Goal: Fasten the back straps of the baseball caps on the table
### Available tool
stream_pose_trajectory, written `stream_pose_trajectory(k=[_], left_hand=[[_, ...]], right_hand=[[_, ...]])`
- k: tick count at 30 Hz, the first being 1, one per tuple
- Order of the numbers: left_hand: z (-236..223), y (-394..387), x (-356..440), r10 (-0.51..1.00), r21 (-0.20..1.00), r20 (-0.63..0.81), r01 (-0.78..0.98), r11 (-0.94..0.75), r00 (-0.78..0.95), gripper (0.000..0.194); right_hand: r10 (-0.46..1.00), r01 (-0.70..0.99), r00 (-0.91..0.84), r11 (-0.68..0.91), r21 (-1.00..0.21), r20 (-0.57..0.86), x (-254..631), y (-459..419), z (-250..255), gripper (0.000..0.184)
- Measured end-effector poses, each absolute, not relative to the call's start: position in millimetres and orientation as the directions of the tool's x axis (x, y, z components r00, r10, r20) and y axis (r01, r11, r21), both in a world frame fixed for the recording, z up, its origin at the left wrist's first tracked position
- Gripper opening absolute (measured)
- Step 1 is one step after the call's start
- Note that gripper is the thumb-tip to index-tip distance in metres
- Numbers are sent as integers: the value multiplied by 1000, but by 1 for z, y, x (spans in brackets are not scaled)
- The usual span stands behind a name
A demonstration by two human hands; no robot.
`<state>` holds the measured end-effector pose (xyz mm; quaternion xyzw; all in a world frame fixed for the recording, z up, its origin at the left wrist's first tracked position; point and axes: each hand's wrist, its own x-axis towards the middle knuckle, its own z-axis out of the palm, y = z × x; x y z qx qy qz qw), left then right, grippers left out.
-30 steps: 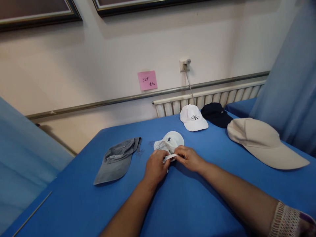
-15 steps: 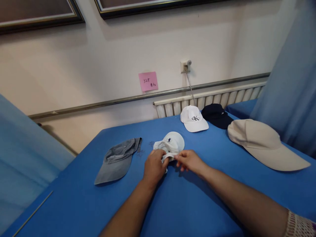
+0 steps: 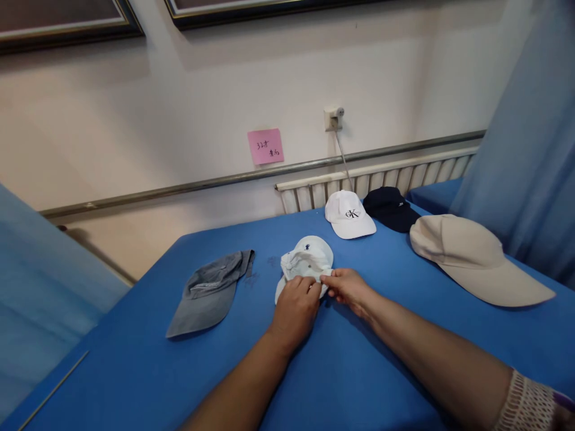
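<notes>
I could read the black letters CK (image 3: 352,214) on the front of the white cap (image 3: 340,202). On the wall (image 3: 202,108), the pink note (image 3: 265,139) bore a handwritten 32, followed by characters I couldn't make out for certain. The pale cap (image 3: 317,245) showed a tiny navy emblem (image 3: 307,246); the dark cap (image 3: 387,206) had a small light mark (image 3: 401,204), too small to read.

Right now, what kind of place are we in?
Perhaps a clinic or treatment room, though I can't be sure: a blue curtain hangs at the right, a metal rail crosses the wall, and the table is covered in blue.
</notes>
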<state>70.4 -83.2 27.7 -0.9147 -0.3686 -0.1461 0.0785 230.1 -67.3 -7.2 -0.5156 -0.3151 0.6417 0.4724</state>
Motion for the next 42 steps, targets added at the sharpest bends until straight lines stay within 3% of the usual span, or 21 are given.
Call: stream_pose_trajectory(k=[7,10,17,21,29,42], left_hand=[[27,-82,68,739,32,279,764,-645,613,19],[26,-84,67,759,108,272,765,-635,592,19],[19,-80,66,935,560,180,750,-352,304,26],[14,-71,64,949,695,182,650,-308,255,21],[10,-64,63,961,852,127,469,-233,247,26],[10,-65,64,970,937,63,320,-138,236,28]], right_hand=[[944,-301,-114,-329,-895,-309,233,-66,-10,20],[961,-234,-65,-276,-932,-268,232,-66,-12,19],[978,-104,51,-197,-975,-203,230,-57,-25,21],[990,0,98,-107,-994,-106,229,-55,-34,18],[992,185,100,61,-981,81,227,-59,-31,16],[964,220,132,198,-955,230,222,-70,-20,17]])
